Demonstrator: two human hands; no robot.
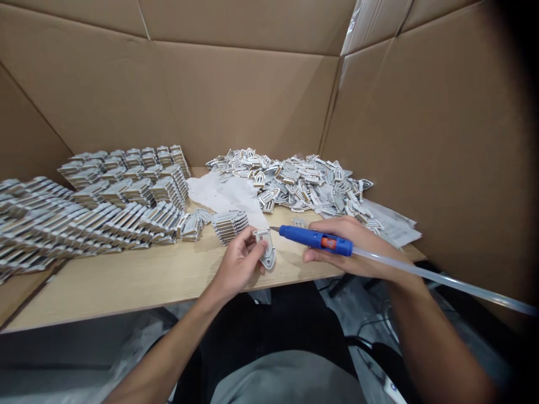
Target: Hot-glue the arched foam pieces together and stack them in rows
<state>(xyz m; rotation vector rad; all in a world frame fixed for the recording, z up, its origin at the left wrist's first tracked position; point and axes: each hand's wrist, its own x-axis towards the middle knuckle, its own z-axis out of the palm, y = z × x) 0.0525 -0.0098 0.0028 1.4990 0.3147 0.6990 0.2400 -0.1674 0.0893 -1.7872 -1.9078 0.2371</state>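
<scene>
Between the thumb and fingers of my left hand is a small grey arch-shaped plastic part, its pointed end towards me. My right hand grips a blue pen-shaped tool with an orange switch. The tool's thin dark tip points left, close to the part's upper edge; whether they touch I cannot tell. From its back end a clear tube runs off to the right. Just behind my left hand stands a short stack of similar parts.
Dense rows of stacked parts fill the table's left side. A loose heap of parts lies at the back right, partly on white paper. Cardboard walls enclose the back and sides. The table's front edge is near my body.
</scene>
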